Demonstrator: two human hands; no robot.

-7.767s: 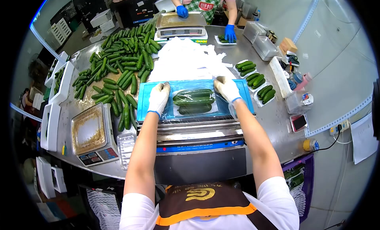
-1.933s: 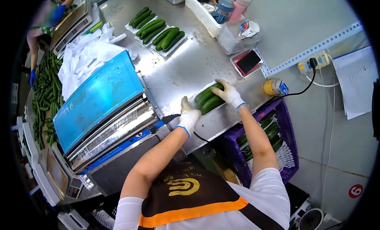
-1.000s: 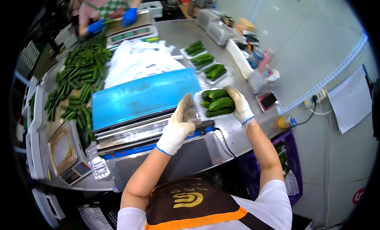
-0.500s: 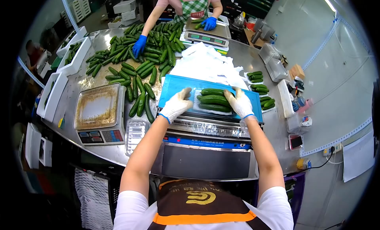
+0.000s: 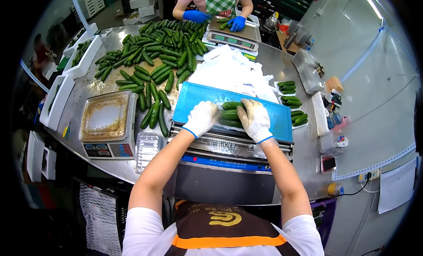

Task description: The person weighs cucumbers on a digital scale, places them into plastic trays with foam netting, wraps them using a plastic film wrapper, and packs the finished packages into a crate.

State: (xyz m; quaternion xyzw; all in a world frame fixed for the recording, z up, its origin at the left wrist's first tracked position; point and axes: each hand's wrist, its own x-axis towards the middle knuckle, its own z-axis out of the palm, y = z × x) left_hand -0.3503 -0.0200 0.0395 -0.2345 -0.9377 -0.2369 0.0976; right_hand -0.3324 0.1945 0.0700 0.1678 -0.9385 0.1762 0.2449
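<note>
Several green cucumbers lie side by side in a pale tray at the front of the blue plate of a film-wrapping machine. My left hand, in a white knit glove, closes on the tray's left end. Across the right end of the cucumbers bends my right hand, gloved alike, its fingers over their tops. Both hands hide the tray's ends. Clear film stretches over the machine's front, below my wrists.
At left stand a stained scale and clear plastic trays. Loose cucumbers cover the far table. White sheets lie behind the machine, packed cucumbers to its right. A co-worker's blue-gloved hand touches cucumbers on another scale.
My hands and the cucumber tray have come closer to me, toward the machine's front. My hands have drawn closer together. The co-worker's other hand has left the pile and moved toward the scale.
</note>
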